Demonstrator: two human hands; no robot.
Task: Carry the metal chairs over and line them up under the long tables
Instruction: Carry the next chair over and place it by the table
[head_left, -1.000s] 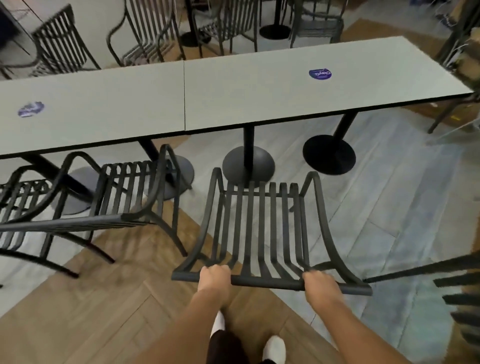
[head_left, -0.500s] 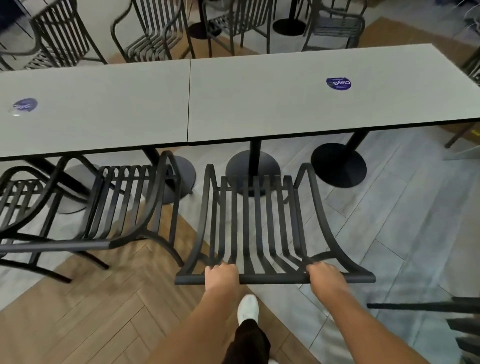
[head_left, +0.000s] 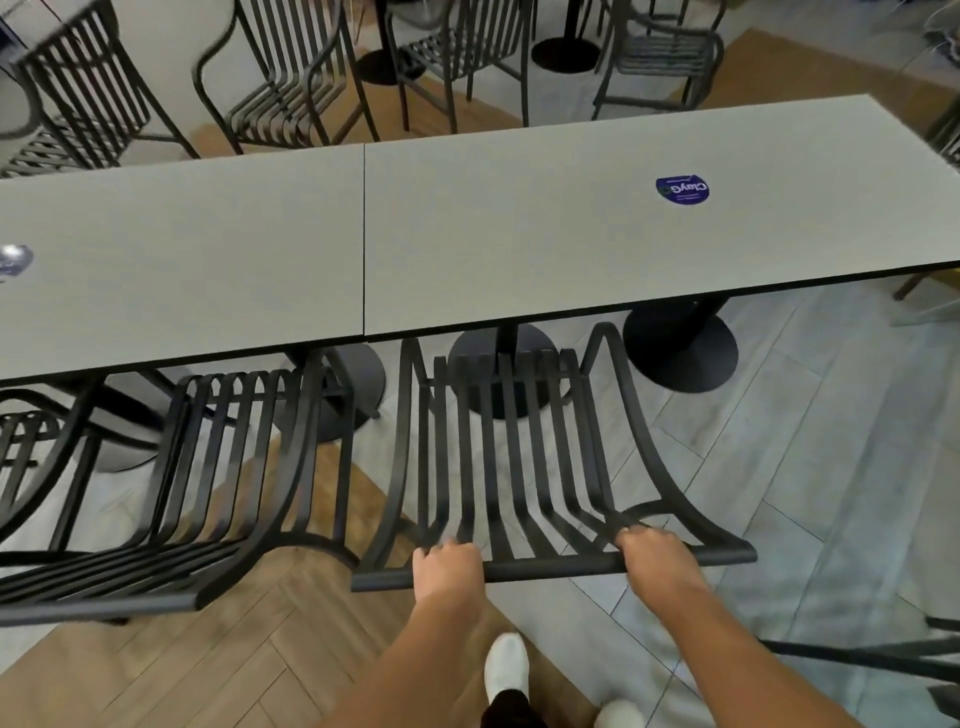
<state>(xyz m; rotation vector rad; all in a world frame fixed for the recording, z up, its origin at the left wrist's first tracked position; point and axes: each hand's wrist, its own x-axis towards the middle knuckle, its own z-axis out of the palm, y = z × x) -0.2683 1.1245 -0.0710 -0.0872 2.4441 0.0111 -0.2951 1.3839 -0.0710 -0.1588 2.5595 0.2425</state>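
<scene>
Black metal slats form the chair (head_left: 511, 457) that is being pushed toward the long table (head_left: 519, 234). Its top rail is gripped by both hands: the left hand (head_left: 449, 564) is curled over the rail near its left end, and the right hand (head_left: 657, 558) is curled over it toward the right end. The chair stands at 12 o'clock from the person, its front edge just under the near table edge, with the round pedestal base (head_left: 501, 374) directly ahead of it.

Trouble is most likely at that base. If the chair is pushed further in a straight line, its front legs (hidden under the seat) could be stopped against the base, and the table could be jolted. The neighbouring chair (head_left: 218, 467), at 10 o'clock, stands just beside; a small turn to the left would make the two frames scrape or lock together. The white shoe (head_left: 506, 667) is near the rear legs, so a toe could be caught if the chair is set down hastily.
</scene>
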